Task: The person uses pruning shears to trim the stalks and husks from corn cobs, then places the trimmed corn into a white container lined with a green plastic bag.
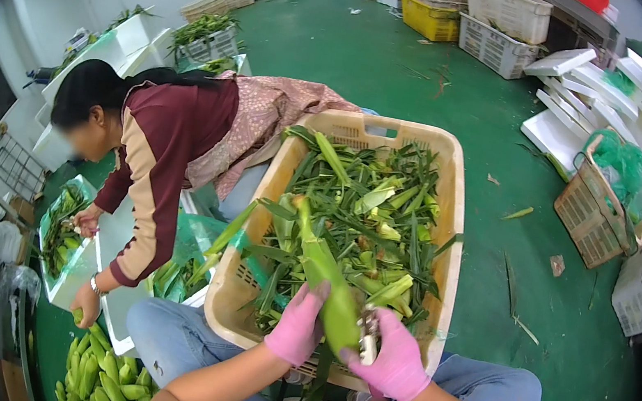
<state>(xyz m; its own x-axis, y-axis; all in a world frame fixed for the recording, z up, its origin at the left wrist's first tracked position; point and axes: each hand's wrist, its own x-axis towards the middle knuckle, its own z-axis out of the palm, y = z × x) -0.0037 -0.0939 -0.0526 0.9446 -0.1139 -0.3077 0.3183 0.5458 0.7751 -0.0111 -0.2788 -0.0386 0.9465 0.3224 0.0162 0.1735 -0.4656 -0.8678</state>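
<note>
An ear of corn in its green husk (331, 295) lies slantwise between my two pink-gloved hands, above a cream plastic crate (456, 221). My left hand (300, 322) holds the ear from its left side. At the lower right of the ear, my right hand (391, 357) grips a small tool with metal and white parts (369, 335), its fingertips against the husk; the exact kind of tool cannot be told. Cut corn leaves and husk pieces (376, 209) fill much of the crate, which stands between my knees.
At left a co-worker (178, 117) bends over white foam boxes (114, 294), one hand at a pile of corn ears (101, 379) on the floor. A crate with green netting (593, 210), foam lids (570, 113) and stacked crates (429, 17) stand farther off. Leaf scraps lie on the green floor.
</note>
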